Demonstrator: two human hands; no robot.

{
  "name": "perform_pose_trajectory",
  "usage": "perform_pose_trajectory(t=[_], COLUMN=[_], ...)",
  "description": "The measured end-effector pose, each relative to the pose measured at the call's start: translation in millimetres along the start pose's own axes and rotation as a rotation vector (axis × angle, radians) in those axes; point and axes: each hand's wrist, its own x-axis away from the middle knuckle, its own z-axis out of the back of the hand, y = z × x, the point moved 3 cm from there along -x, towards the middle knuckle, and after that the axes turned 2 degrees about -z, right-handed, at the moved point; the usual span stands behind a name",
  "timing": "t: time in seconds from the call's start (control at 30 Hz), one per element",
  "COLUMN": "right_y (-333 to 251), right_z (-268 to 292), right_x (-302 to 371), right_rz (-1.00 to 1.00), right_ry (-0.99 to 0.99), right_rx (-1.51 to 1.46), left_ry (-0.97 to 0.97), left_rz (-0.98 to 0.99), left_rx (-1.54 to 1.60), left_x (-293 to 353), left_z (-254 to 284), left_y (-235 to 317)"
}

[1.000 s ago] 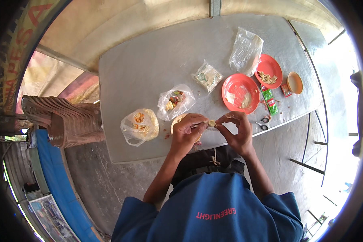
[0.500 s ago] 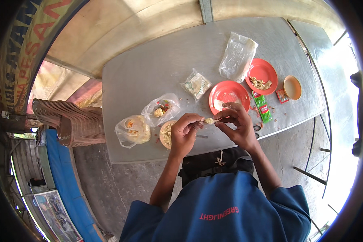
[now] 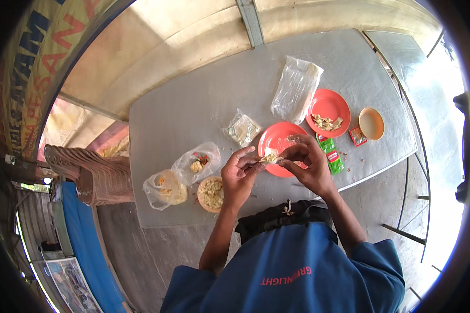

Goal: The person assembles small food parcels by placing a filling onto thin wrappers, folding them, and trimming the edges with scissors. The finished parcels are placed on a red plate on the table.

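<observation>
My left hand [image 3: 239,176] and my right hand [image 3: 312,166] meet over the front of the table, fingertips closed on one small dumpling [image 3: 270,158] with a pale, thin wrapper. Part of it is hidden by the fingers. Just behind it lies a red plate [image 3: 269,134] with pale wrapper sheets on it. A second red plate [image 3: 333,99], farther right, holds several folded dumplings [image 3: 326,123]. Left of my left hand stands a round bowl of pale, chopped filling [image 3: 211,195].
Two clear plastic bags of food, one [image 3: 164,190] near the left edge and one [image 3: 197,161] beside it, rest on the metal table [image 3: 183,115]. Behind are a small packet [image 3: 242,129] and a plastic bag [image 3: 297,88]. Rightward are a green packet [image 3: 331,155] and an orange-rimmed bowl [image 3: 371,124].
The view has shifted, and the hands now sit closer to the red plate. More of the dumpling's wrapper shows between my fingers, and the filling bowl is less covered by my left hand.
</observation>
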Motion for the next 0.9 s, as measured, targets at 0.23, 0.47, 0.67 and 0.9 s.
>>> perform_pose_trajectory(t=[0.23,0.47,0.67,0.9], right_y=[5,8,8,8], right_z=[9,9,9,12], right_x=[-9,-13,-13,-9], right_rz=[0.06,0.065,0.041,0.135], right_ry=[0.009,0.007,0.008,-0.039], right_rx=[0.044,0.097,0.049,0.13], left_ry=[0.046,-0.08,-0.068,-0.125], left_rz=[-0.055,-0.038,-0.036,-0.052], left_rx=[0.042,-0.077,-0.098,-0.152], left_x=[-11,-8,-7,-6], left_z=[-6,-2,-4,-8], left_y=[-5,-7,-7,1])
